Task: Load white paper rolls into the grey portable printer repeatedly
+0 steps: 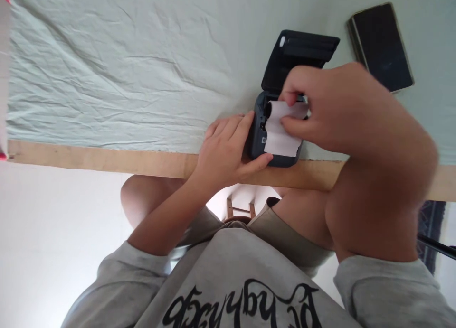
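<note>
A small dark thermal printer (259, 145) sits at the table's front edge with its black lid (278, 64) swung up and back. Inside it lies a white paper roll (283, 135), its loose end draped over the front. My left hand (228, 150) grips the printer from the left, fingers along its side and thumb on the front edge. Over the open compartment, my right hand (331, 107) has its thumb and forefinger closed on the paper roll. Its other fingers are curled in and mostly hidden.
A dark phone-like device (383, 45) in a clear case lies at the back right. Pale green, wrinkled cloth (124, 71) covers the table, whose wooden front edge (107, 159) is exposed. My legs are beneath that edge.
</note>
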Available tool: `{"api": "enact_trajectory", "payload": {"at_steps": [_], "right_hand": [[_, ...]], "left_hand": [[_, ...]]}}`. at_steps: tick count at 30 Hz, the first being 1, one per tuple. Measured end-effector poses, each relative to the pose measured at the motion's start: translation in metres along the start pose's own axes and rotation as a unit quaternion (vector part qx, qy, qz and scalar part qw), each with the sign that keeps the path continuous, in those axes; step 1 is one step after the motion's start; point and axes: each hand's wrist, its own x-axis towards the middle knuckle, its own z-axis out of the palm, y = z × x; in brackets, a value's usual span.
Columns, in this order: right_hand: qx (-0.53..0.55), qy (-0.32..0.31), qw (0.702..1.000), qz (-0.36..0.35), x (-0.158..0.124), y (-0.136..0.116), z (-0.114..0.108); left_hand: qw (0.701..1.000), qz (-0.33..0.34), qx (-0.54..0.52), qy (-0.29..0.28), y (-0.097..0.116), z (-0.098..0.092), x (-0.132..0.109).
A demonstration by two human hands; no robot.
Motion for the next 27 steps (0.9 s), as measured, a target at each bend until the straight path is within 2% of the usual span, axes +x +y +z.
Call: {"api": "enact_trajectory", "payload": {"at_steps": [2, 3, 5, 6, 7, 8, 9, 10, 12, 13, 15, 16, 17, 18, 19, 20, 21, 22, 23, 25, 27], "right_hand": [[0.11, 0.055, 0.992, -0.013, -0.01, 0.013, 0.002], [0.189, 0.092, 0.978, -0.006, -0.014, 0.021, 0.006], [0.327, 0.267, 0.906, -0.031, -0.02, 0.042, 0.019], [0.358, 0.324, 0.875, -0.022, -0.022, 0.054, 0.026], [0.371, 0.351, 0.86, 0.018, -0.025, 0.067, 0.032], [0.378, 0.356, 0.851, 0.077, -0.028, 0.079, 0.037], [0.39, 0.331, 0.85, 0.125, -0.033, 0.091, 0.039], [0.409, 0.27, 0.858, 0.151, -0.039, 0.102, 0.04], [0.417, 0.259, 0.856, 0.164, -0.053, 0.122, 0.041], [0.417, 0.209, 0.871, 0.155, -0.059, 0.13, 0.042], [0.396, 0.267, 0.857, 0.193, -0.065, 0.142, 0.048], [0.376, 0.273, 0.854, 0.232, -0.064, 0.146, 0.054], [0.337, 0.319, 0.84, 0.281, -0.062, 0.148, 0.06], [0.316, 0.334, 0.837, 0.297, -0.059, 0.149, 0.066], [0.29, 0.353, 0.839, 0.296, -0.056, 0.147, 0.07], [0.22, 0.403, 0.843, 0.282, -0.054, 0.145, 0.074], [0.168, 0.4, 0.865, 0.251, -0.053, 0.142, 0.075], [0.149, 0.346, 0.9, 0.219, -0.054, 0.137, 0.074], [0.123, 0.341, 0.907, 0.212, -0.057, 0.133, 0.071], [0.11, 0.276, 0.935, 0.194, -0.064, 0.125, 0.065], [0.104, 0.262, 0.945, 0.168, -0.068, 0.121, 0.062]], "left_hand": [[1.0, 0.0, -0.002, -0.002, 0.0, 0.001, -0.001], [1.0, 0.001, -0.003, -0.001, 0.0, 0.001, -0.001], [1.0, 0.002, -0.002, -0.002, -0.001, 0.002, -0.001], [1.0, 0.003, 0.0, -0.003, -0.001, 0.002, -0.001], [1.0, 0.003, 0.001, -0.002, -0.001, 0.002, -0.002], [1.0, 0.003, 0.002, -0.001, -0.001, 0.003, -0.002], [1.0, 0.002, 0.002, -0.001, -0.001, 0.002, -0.002], [1.0, 0.0, 0.002, -0.001, -0.001, 0.002, -0.001], [1.0, -0.005, 0.002, -0.001, 0.0, 0.002, -0.001], [1.0, -0.007, 0.002, -0.002, 0.001, 0.002, -0.001], [1.0, -0.009, 0.005, 0.0, 0.001, 0.003, 0.0], [1.0, -0.01, 0.007, 0.003, 0.001, 0.003, 0.0], [1.0, -0.012, 0.01, 0.007, 0.001, 0.003, 0.001], [1.0, -0.013, 0.012, 0.009, 0.001, 0.004, 0.001], [1.0, -0.014, 0.013, 0.012, 0.001, 0.004, 0.001], [1.0, -0.013, 0.012, 0.011, 0.001, 0.004, 0.002], [1.0, -0.012, 0.011, 0.01, 0.001, 0.004, 0.002], [1.0, -0.011, 0.009, 0.008, 0.0, 0.004, 0.002], [1.0, -0.009, 0.009, 0.009, 0.0, 0.003, 0.002], [1.0, -0.007, 0.009, 0.01, -0.001, 0.003, 0.003], [1.0, -0.005, 0.009, 0.013, -0.001, 0.003, 0.003]]}}
